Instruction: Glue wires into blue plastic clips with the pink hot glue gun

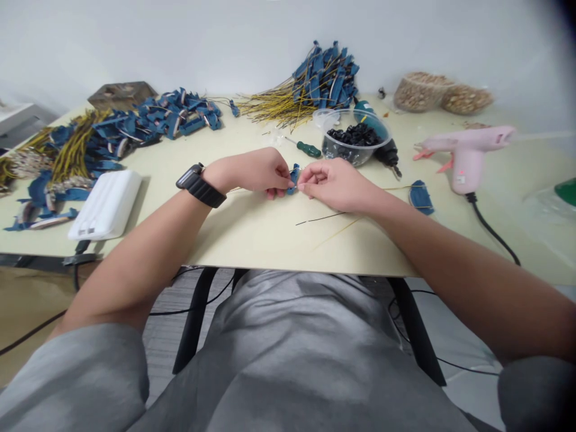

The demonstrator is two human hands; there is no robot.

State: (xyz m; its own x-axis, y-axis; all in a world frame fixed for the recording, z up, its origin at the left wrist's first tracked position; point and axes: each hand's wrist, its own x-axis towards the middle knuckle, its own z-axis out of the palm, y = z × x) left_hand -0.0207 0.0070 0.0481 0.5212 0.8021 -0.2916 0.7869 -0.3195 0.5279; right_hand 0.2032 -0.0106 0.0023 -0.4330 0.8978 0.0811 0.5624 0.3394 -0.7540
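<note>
A small blue piece sits between my two hands, just above the table. My left hand, with a black watch on its wrist, pinches this piece from the left side. From the right, my right hand is closed in a pinch at the edge of the piece; what lies between its fingertips is too small to make out. A thin black wire and a yellow wire run out below my right hand. Another blue piece with yellow wire lies beyond my right wrist.
A tub of small black parts stands behind my hands, beside a green-handled screwdriver. Blue pieces with yellow wires are heaped behind and at left. A pink glue gun stands right; a white power bank lies left.
</note>
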